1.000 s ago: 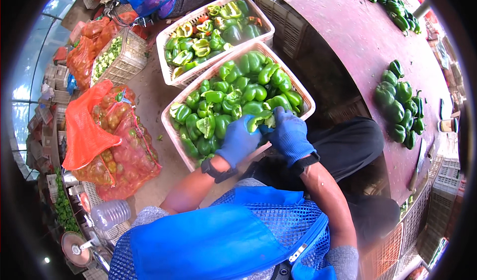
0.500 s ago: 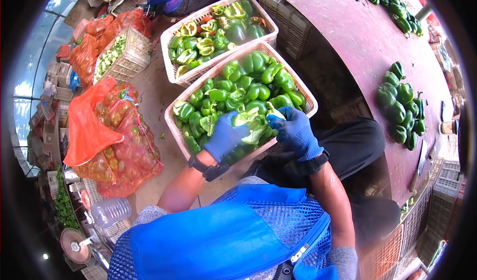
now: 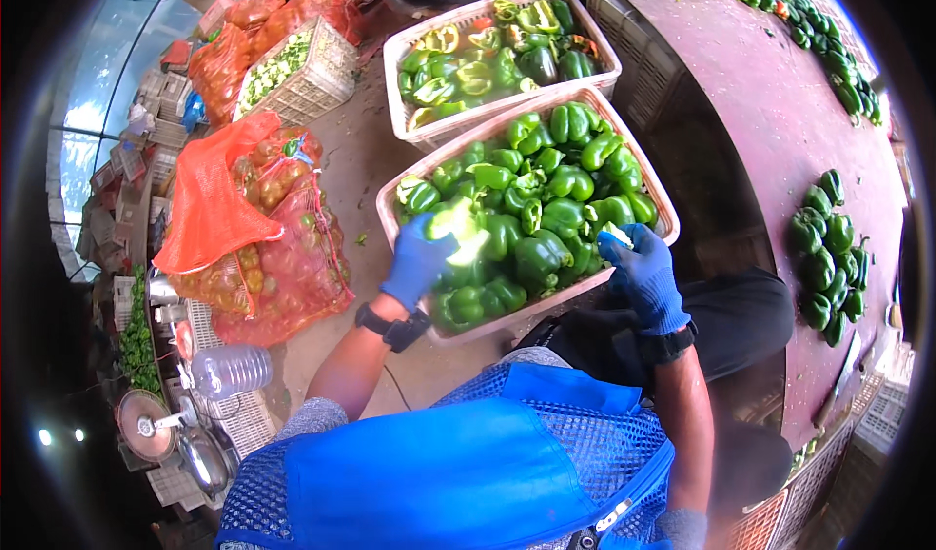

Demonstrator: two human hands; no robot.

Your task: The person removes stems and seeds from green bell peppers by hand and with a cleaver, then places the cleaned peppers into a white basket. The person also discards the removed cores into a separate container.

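Note:
In my blue-gloved left hand (image 3: 417,257) is a pale, opened piece of green pepper (image 3: 458,233), slightly blurred, over the left part of the near crate (image 3: 664,214) full of green peppers. My blue-gloved right hand (image 3: 639,262) is closed on a small pale pepper piece (image 3: 615,233) at that crate's right front edge. Behind it stands a second crate (image 3: 405,121) with opened green peppers.
Orange mesh sacks (image 3: 224,189) and a crate of pale cut pieces (image 3: 322,87) lie left, near a clear plastic jug (image 3: 231,372). At right, a pink table (image 3: 717,82) bears piles of peppers (image 3: 829,257) and a knife (image 3: 838,379).
My hands have moved apart: the left one went leftward with the pale opened piece, the right one rightward and slightly up with a small piece. The whole view has shifted somewhat.

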